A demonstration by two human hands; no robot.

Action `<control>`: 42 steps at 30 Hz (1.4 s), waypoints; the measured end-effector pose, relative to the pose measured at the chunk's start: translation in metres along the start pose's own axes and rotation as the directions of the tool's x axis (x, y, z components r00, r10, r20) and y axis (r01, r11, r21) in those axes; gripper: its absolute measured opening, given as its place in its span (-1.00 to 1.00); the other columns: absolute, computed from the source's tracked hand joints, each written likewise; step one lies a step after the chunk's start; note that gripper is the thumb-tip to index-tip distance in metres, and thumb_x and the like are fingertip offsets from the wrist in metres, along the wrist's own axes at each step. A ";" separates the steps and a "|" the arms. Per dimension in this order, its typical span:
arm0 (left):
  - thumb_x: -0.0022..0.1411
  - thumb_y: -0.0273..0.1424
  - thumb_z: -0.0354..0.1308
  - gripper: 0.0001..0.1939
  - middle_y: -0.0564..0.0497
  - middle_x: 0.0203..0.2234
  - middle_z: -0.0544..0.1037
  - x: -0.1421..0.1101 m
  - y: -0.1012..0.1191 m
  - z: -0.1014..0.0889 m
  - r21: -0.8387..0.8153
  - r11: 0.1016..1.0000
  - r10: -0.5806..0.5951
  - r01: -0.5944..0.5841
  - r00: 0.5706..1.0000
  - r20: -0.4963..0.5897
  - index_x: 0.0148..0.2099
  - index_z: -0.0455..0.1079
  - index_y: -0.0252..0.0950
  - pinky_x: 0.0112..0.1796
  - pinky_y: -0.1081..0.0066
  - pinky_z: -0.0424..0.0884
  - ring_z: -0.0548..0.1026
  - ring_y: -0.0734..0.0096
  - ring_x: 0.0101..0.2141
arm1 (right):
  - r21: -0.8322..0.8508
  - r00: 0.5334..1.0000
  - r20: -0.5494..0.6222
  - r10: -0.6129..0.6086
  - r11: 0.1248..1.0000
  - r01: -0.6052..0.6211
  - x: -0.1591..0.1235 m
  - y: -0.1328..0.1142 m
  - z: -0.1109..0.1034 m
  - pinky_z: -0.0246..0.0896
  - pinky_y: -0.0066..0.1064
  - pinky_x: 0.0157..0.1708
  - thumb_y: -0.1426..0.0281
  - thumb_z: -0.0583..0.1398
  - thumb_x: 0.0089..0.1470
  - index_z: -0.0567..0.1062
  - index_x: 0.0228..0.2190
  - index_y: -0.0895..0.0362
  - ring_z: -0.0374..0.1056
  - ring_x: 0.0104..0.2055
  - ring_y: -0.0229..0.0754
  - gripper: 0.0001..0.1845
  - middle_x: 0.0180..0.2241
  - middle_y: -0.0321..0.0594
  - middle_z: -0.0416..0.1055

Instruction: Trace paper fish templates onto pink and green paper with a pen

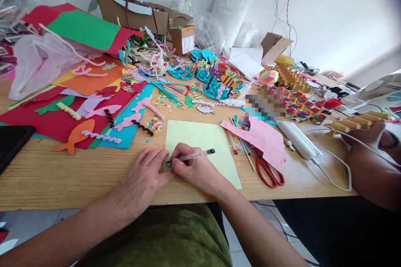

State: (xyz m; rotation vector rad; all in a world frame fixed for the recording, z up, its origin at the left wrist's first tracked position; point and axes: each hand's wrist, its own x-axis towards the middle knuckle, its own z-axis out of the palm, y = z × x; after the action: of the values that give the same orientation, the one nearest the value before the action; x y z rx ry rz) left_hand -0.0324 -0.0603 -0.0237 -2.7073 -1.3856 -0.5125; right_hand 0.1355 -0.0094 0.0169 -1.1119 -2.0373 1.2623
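A pale green sheet of paper [200,137] lies on the wooden table in front of me. My right hand [192,171] is closed around a pen [199,156] with a clear barrel and dark cap end, its tip down at the sheet's left edge. Short dark lines show on the paper by the tip. Flat beside it, my left hand [147,175] has its fingers stretched out, the fingertips at the sheet's left edge. It holds nothing. An orange paper fish [79,133] with a lilac curled pipe cleaner [102,135] lies left of my hands.
Red-handled scissors [269,173] and pink paper scraps [266,137] lie right of the sheet. A white power strip [299,142] trails a cable. Coloured sheets [46,117] and more paper fish spread leftward. Boxes [134,16] stand behind. Another person's arm [372,167] rests at the right.
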 end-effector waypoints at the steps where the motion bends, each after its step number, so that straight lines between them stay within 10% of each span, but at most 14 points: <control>1: 0.25 -0.59 -0.10 -0.67 -0.13 -0.05 0.34 0.000 0.000 0.000 0.000 1.000 0.000 0.000 1.000 -0.001 -0.13 0.44 -0.21 0.00 0.00 0.27 0.26 0.07 -0.01 | 0.034 1.000 -0.003 0.005 0.999 -0.005 0.000 0.001 0.000 0.00 -0.54 -0.55 0.54 0.06 -0.07 0.32 -0.53 0.13 0.15 -0.57 -0.35 -0.90 -0.62 -0.41 0.29; 42: 0.25 -0.61 -0.08 -0.68 -0.14 -0.05 0.36 -0.001 -0.001 0.002 0.034 0.999 0.022 -0.022 1.000 -0.020 -0.13 0.43 -0.21 -0.02 0.01 0.28 0.30 0.08 -0.02 | -0.039 0.997 0.062 0.053 0.998 -0.051 -0.001 -0.003 -0.003 -0.03 -0.55 -0.57 0.54 0.08 -0.12 0.31 -0.54 0.13 0.11 -0.56 -0.36 -0.92 -0.62 -0.41 0.24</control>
State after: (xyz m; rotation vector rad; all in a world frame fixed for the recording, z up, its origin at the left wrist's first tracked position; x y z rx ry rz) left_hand -0.0333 -0.0598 -0.0264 -2.6798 -1.3453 -0.5086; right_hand 0.1370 -0.0095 0.0211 -1.1628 -2.0990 1.3053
